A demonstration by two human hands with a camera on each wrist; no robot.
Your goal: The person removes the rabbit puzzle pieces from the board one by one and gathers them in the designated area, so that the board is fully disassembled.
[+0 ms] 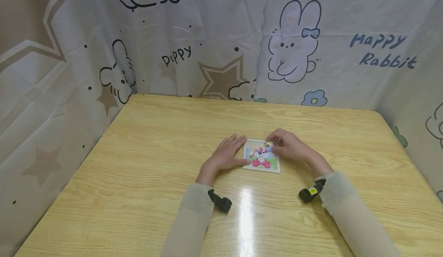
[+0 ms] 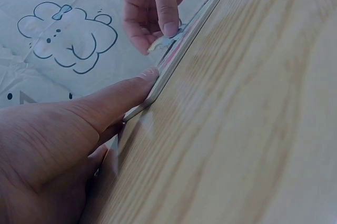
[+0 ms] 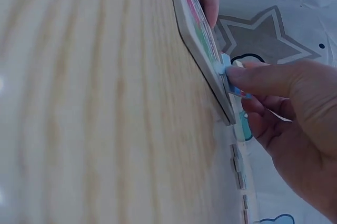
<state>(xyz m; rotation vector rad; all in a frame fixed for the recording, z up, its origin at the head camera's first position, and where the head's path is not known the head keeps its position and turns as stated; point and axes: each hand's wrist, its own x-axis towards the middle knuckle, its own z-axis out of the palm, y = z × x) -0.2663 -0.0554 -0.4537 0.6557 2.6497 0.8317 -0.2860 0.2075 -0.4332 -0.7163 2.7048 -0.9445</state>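
Puzzle piece [image 1: 269, 147]: pinched narrowly between thumb and fingers of right hand [image 1: 290, 146], at far right part of puzzle board [image 1: 254, 144] lying flat on table [image 1: 152, 153]. Along the left edge: left hand [image 1: 225, 154], spread wide, with thumb touching the board.

table [image 1: 155, 153]: glossy wood-grain | backdrop [image 1: 221, 26]: creased cloth | sleeves [image 1: 349, 207]: matt cloth | puzzle board [image 3: 186, 21]: smooth

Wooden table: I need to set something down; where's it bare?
Bare table: left of the left hand, right of the right hand, and behind the puzzle board up to the curtain. Between the sleeves is bare too, though wrist cameras jut in. Crowded: the board itself, where both hands are and the right pinches a puzzle piece.
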